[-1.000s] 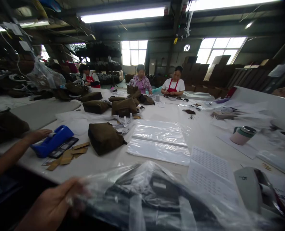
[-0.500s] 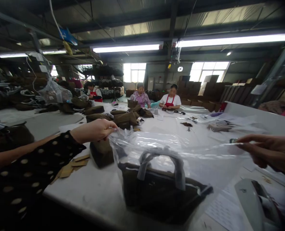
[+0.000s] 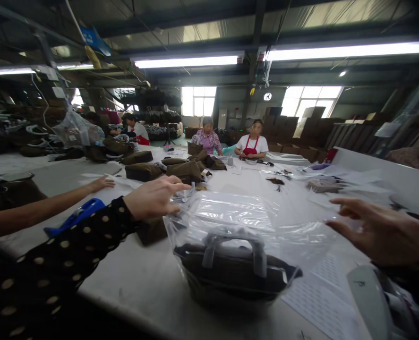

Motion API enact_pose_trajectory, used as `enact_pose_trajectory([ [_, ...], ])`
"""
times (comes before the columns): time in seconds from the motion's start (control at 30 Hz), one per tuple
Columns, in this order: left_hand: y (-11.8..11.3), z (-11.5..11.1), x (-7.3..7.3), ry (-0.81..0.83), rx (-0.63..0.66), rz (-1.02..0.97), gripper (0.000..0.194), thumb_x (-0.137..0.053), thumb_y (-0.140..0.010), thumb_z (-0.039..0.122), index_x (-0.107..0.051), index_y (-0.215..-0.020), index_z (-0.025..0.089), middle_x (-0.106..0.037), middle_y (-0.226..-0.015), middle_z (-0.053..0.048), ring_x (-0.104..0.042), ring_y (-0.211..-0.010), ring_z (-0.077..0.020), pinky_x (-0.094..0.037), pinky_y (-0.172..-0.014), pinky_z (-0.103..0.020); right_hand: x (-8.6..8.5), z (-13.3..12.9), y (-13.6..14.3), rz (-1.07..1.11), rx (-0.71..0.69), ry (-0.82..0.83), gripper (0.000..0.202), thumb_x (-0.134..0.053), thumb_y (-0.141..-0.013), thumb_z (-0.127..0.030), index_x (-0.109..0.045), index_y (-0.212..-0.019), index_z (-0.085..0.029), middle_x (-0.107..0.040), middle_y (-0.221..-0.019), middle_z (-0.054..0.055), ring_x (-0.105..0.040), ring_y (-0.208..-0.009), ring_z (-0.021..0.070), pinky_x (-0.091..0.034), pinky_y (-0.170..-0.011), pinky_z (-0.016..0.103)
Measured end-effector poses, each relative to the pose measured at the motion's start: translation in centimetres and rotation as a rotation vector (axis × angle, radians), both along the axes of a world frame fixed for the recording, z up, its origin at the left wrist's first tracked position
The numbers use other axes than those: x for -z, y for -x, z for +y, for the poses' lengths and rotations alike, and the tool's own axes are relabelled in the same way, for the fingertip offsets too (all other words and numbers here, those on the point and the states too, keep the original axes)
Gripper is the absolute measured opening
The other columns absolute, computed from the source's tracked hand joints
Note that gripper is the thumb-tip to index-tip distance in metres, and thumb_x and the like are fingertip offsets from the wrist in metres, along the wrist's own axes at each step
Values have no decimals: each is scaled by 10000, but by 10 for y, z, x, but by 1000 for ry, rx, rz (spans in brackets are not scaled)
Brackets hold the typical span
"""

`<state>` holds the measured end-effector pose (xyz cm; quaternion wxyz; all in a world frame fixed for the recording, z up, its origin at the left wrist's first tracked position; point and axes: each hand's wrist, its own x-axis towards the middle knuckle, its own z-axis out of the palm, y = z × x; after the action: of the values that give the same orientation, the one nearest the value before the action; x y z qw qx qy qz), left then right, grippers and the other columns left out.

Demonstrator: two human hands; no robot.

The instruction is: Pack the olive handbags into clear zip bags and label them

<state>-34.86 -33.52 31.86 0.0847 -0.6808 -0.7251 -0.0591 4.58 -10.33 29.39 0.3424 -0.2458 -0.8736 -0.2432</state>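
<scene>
Where the dark handbag (image 3: 226,278) stands: upright on the white table (image 3: 134,295), inside a clear plastic bag (image 3: 294,238) spread loosely around its wrapped handles.
Left hand (image 3: 156,198): up and left of the handbag, thumb and forefinger apart; whether it touches the plastic, I cannot tell.
Right hand (image 3: 375,226): up and right of the handbag, thumb and forefinger apart near the plastic's edge; contact unclear.
Flat clear bags (image 3: 234,210): just behind the handbag.
Printed sheet (image 3: 319,300): right of the handbag.
Co-worker's hand (image 3: 103,183): well left of the handbag, above a blue dispenser (image 3: 76,216).
</scene>
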Motion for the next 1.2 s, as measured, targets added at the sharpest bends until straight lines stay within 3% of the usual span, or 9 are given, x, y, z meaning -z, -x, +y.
enact_pose_trajectory([
  [0.07, -10, 16, 6, -7, 97, 7, 584, -607, -696, 388, -470, -1242, 233, -544, -1212, -70, -520, -1060, -219, -390, -894, -282, 4, -26, 28, -88, -265, -70, 302, -556, -807, -423, -592, -1014, -205, -649, -888, 81, -603, -780, 191, -490, -682, 322],
  [0.17, -21, 40, 13, 47, 70, -61, 262, -494, -798, 327, -625, -980, 193, -668, -889, -62, -610, -813, -189, -435, -727, -256, 18, -55, 68, -258, -545, 6, 128, -508, -847, -197, -602, -934, -207, -638, -869, 56, -576, -779, 165, -462, -706, 309],
  [0.33, -24, 62, 8, -124, -79, -243, 254, -429, -833, 323, -626, -825, 163, -664, -768, -57, -603, -699, -168, -407, -609, -232, 32, -62, 102, -383, -440, 441, 297, -322, -909, -230, -616, -927, -190, -610, -621, 9, -546, -514, 116, -399, -498, 233],
  [0.43, -22, 64, 5, -153, -93, -254, 252, -432, -833, 322, -629, -817, 167, -662, -765, -54, -600, -705, -169, -400, -605, -232, 30, -57, 116, -336, -314, 561, 283, -366, -886, -288, -628, -901, -182, -623, -639, 25, -553, -526, 128, -420, -530, 250],
  [0.63, -37, 51, 7, -264, -65, -86, 262, -387, -880, 315, -603, -910, 169, -641, -847, -75, -588, -773, -200, -427, -688, -290, 38, -52, 134, -253, -452, 346, 175, -510, -826, -291, -671, -824, -222, -587, -916, 81, -538, -835, 194, -454, -758, 344],
  [0.73, -63, 42, 14, -392, 181, 57, 246, -358, -902, 278, -570, -945, 160, -598, -945, -93, -548, -892, -209, -413, -802, -329, 46, -58, 130, -99, -454, 34, 155, -519, -829, -213, -669, -865, -226, -564, -1044, 94, -499, -944, 234, -431, -783, 380],
  [0.87, -87, 47, 45, -192, 397, -4, 353, -531, -795, 451, -551, -968, 144, -613, -913, -100, -557, -869, -235, -443, -776, -342, 58, -69, 117, -44, -491, -270, 344, -543, -788, -85, -575, -1101, -226, -560, -1029, 77, -492, -950, 217, -433, -797, 366],
  [1.07, -77, 66, 83, 76, 190, -254, 296, -432, -838, 433, -546, -875, 162, -665, -835, -101, -628, -766, -244, -458, -622, -315, 85, -79, 103, 267, -605, -212, 603, -665, -709, -108, -409, -1212, -320, -560, -1027, 41, -535, -917, 212, -492, -728, 363],
  [1.2, -79, 62, 83, 111, 242, -317, 280, -424, -843, 427, -508, -904, 167, -659, -862, -92, -625, -783, -232, -453, -624, -295, 95, -74, 124, -69, -434, -145, 385, -535, -830, -221, -461, -1199, -134, -583, -1003, 120, -534, -924, 248, -432, -799, 397],
])
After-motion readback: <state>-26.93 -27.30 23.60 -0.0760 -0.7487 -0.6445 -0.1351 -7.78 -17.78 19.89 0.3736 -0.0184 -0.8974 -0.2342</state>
